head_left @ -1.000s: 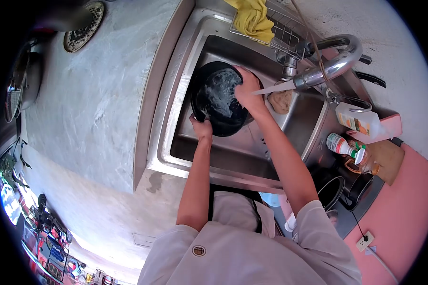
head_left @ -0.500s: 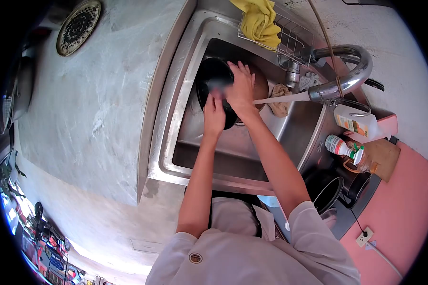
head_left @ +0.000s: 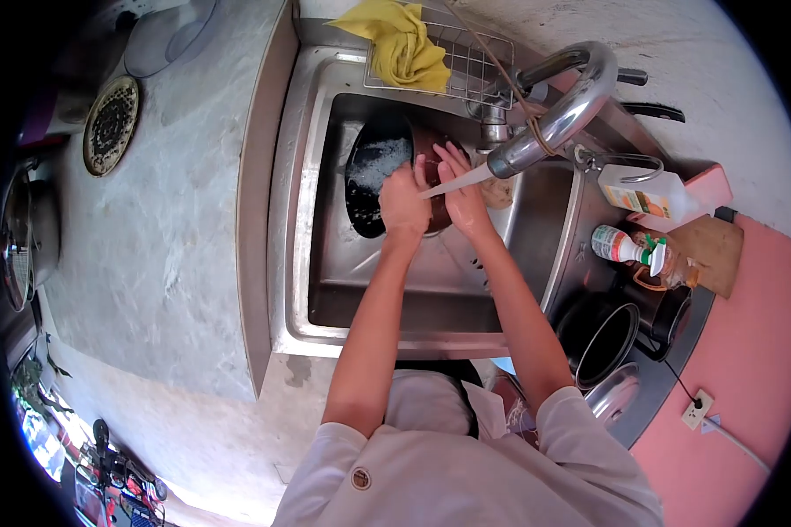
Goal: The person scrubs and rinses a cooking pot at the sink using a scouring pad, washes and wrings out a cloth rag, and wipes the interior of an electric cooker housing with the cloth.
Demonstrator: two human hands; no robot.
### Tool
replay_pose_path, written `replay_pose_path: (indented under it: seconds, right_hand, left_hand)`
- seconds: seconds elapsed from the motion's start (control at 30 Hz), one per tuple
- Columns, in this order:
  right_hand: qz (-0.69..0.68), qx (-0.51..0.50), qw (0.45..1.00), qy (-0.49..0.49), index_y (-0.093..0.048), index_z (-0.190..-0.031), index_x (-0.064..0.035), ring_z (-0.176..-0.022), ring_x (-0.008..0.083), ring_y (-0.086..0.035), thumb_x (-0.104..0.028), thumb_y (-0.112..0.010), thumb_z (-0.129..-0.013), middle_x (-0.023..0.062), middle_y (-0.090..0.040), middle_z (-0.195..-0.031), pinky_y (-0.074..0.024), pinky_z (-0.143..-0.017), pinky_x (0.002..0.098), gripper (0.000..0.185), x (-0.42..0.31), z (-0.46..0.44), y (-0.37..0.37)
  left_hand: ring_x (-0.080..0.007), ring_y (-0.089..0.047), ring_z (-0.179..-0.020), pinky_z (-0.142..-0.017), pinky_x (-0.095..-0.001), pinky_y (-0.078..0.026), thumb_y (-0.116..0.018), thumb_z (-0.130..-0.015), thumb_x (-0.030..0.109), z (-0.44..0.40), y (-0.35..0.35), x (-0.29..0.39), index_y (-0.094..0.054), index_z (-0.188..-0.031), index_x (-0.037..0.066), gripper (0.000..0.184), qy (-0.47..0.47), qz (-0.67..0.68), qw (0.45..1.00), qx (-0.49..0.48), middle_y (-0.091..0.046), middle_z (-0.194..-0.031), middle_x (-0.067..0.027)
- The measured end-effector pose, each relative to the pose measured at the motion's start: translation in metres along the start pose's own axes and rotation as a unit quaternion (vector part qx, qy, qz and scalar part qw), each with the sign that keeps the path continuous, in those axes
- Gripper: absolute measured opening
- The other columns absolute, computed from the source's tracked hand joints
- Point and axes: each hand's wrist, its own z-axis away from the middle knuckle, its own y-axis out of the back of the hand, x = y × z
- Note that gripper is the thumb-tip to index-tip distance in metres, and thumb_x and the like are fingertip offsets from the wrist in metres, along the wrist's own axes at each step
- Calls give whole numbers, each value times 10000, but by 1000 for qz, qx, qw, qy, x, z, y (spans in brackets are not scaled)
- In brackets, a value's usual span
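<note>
A dark pot [head_left: 366,198] with a reddish-brown outside is tilted in the steel sink [head_left: 360,307], with foamy water inside. My left hand [head_left: 404,200] is curled at the pot's near rim, closed on it, under the running water. My right hand [head_left: 462,198] lies against the pot's outer side with its fingers stretched out. Water streams from the faucet [head_left: 536,140] onto the area between my hands. Behind my right hand a tan cloth or sponge [head_left: 499,192] is partly hidden.
A yellow cloth [head_left: 400,51] hangs over a wire rack [head_left: 479,66] at the sink's back. Bottles [head_left: 620,246], a jug [head_left: 646,195], a knife [head_left: 655,111] and a black pot [head_left: 596,338] are at the right. A round patterned plate [head_left: 112,126] lies on the left counter.
The pot has turned so its reddish-brown outside shows more. My left hand has moved to the rim under the water, and my right hand has shifted onto the outer side. The view has shifted.
</note>
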Motion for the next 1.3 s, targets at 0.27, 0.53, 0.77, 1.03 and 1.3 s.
replay_pose_path:
  seconds: [0.27,0.53,0.77,1.03,1.3]
  right_hand:
    - [-259,36,934,-241,-248,-1398,-38,-1340,202,-214,-430,-309,-956,82,-263,-1446,-145,-1091,315,593,42,55,22]
    - [171,35,984,-19,-492,-1252,-69,-1304,372,-254,-346,-489,-870,204,-349,-1370,-136,-1089,443,472,-25,36,24]
    - [313,21,942,123,-556,-1167,-67,-1208,357,-385,-256,-560,-772,193,-479,-1247,-236,-1037,508,438,-74,-13,-23]
    - [255,4,964,81,-560,-1139,-30,-1108,356,-490,-256,-553,-779,203,-524,-1186,-357,-977,409,425,-77,-44,-17]
    - [145,10,980,135,-551,-1148,-28,-1094,345,-512,-154,-563,-815,176,-509,-1230,-401,-932,361,357,-74,-11,15]
  left_hand:
    - [-174,-541,-651,-657,-356,-429,-414,-945,386,13,12,-63,-599,-754,-61,521,132,336,932,35,-588,-660,-108]
    - [-230,-483,-1143,-964,-339,-395,-367,-935,472,36,2,-115,-401,-1262,-55,622,282,641,714,-1,-475,-1265,-163]
    - [-243,-415,-1223,-1016,-402,-355,-291,-931,521,45,-26,-149,-386,-1320,113,572,303,773,557,-22,-425,-1343,-66]
    - [-220,-468,-1173,-978,-384,-405,-349,-938,441,53,-42,-167,-444,-1252,94,477,326,785,525,-40,-484,-1283,-67]
    - [-204,-477,-1161,-953,-365,-428,-362,-946,403,54,-40,-156,-409,-1276,84,461,294,772,562,-50,-479,-1280,-72]
